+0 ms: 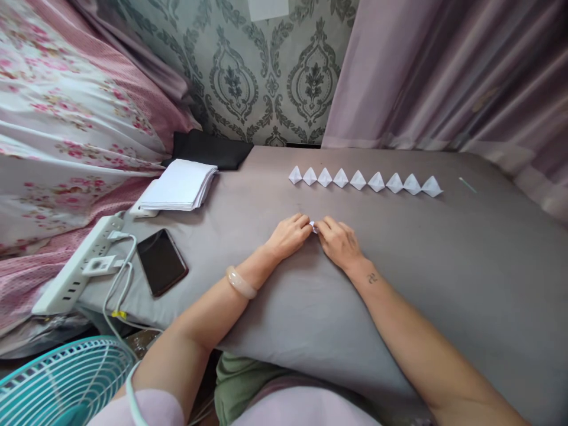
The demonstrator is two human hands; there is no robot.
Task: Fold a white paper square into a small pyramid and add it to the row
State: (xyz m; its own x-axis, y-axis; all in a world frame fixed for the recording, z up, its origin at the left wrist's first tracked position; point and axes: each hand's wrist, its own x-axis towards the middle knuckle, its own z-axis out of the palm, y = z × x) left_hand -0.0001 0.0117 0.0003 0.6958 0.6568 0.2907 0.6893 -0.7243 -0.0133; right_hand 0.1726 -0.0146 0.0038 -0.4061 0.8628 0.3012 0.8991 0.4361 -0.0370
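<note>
hands [290,235] pinch paper piece [313,227]; cloth's near edge [275,355] well apart, open room rightward.

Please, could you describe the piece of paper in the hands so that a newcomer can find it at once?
On the grey cloth, find the row of nine white paper boats. Below it in the view are the left hand and right hand. The small white paper between them differs from the boats: it is held and mostly hidden.
</note>
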